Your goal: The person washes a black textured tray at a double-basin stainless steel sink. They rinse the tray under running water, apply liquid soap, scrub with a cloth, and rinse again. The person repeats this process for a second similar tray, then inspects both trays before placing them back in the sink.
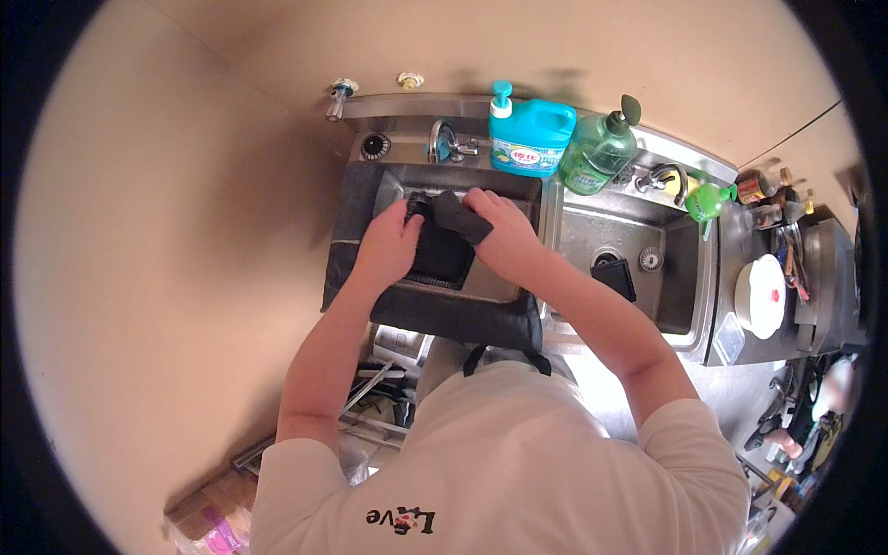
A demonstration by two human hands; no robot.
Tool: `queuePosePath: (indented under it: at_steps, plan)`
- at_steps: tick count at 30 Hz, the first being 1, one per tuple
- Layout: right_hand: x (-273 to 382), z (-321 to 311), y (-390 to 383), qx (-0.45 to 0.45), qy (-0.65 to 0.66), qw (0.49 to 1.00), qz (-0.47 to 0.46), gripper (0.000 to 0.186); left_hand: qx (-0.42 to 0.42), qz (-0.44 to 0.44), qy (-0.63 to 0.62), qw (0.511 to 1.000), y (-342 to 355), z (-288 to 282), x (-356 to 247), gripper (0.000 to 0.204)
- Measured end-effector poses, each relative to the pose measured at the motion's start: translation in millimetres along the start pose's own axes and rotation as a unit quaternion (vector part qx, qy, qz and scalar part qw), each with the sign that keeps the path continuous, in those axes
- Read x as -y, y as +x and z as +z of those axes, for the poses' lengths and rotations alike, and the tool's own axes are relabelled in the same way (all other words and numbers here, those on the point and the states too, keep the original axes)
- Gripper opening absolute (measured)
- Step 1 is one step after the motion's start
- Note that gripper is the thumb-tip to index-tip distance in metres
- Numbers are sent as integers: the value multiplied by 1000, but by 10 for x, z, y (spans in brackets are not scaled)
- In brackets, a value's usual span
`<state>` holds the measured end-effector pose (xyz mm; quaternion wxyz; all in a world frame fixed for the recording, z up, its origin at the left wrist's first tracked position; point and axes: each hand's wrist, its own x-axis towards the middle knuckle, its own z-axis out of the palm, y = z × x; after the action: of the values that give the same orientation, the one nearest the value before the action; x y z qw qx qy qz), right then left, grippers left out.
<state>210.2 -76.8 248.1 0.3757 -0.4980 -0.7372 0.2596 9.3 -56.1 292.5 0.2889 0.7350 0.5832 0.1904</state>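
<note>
Both my hands work over the left basin of a steel double sink (518, 289). My left hand (388, 245) grips a dark fabric item (442, 254) at its left side. My right hand (499, 231) holds a folded strip of the same dark fabric at its top right. The rest of the dark fabric drapes over the basin's left and front rims (453, 319). A tap (444, 143) stands just behind the basin.
A blue pump bottle (529, 134) and a green pump bottle (597, 153) stand behind the sinks. The right basin (680, 268) holds a small dark object (614, 276) near its drain. A white lid (763, 294) and cookware lie on the counter at right.
</note>
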Motion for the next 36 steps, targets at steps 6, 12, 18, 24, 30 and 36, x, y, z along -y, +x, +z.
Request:
queuePosePath:
  at_steps: [6, 12, 18, 24, 30, 36]
  plan:
    - [154, 49, 133, -21, 11, 1000, 17, 23, -33, 25, -9, 999, -37, 50, -109, 19]
    - [106, -16, 25, 24, -16, 998, 47, 38, -2, -46, 13, 999, -36, -43, -99, 19]
    - [221, -17, 165, 3, -15, 1000, 22, 22, -17, 19, -22, 999, -27, 18, -100, 20]
    - [-16, -99, 95, 12, -53, 997, 46, 22, -97, -6, -55, 994, -18, -123, -23, 22]
    - [-196, -144, 41, 52, -17, 992, 115, 28, -129, -33, -23, 991, 1, -81, 302, 22]
    - [148, -27, 186, 41, 93, 991, 93, 28, -74, -19, -44, 996, -22, 107, 29, 21]
